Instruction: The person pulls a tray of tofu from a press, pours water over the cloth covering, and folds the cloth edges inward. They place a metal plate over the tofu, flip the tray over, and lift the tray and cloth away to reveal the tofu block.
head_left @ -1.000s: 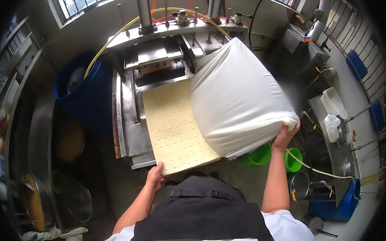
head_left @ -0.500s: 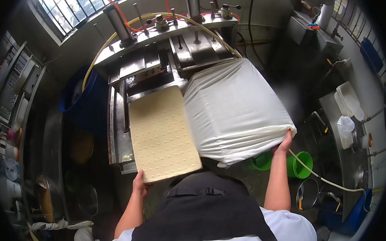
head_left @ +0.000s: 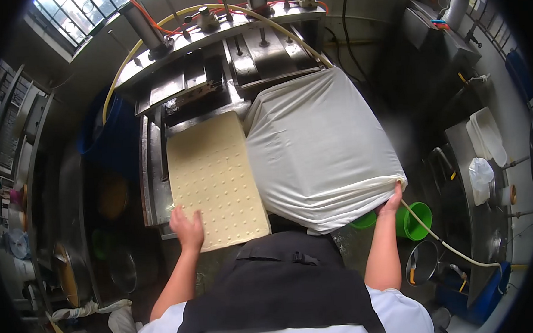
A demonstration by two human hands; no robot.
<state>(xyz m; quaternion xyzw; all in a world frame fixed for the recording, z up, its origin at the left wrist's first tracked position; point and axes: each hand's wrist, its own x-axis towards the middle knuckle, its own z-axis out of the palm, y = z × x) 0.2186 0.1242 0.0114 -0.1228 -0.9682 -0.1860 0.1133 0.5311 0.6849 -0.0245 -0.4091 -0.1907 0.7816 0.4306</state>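
Note:
A pale cream slab, dotted with rows of small raised bumps, lies tilted across the front of the metal press. My left hand is at the slab's lower left edge, thumb and fingers apart and a little blurred. To the right, a white cloth is drawn over a broad, flat, squarish shape, its near side gathered in folds. The cloth's near right corner is gripped by my right hand, with part of the fingers hidden under it. What lies beneath the cloth is hidden.
Metal press plates stand behind the slab, with a yellow hose arching over them. A blue barrel is at left. Below the cloth at right are a green bucket and a pale hose. Racks line the left side.
My left hand has come off the slab's lower left corner and moved up along its left edge, fingers spreading. My right hand keeps hold of the cloth corner. The view has shifted slightly.

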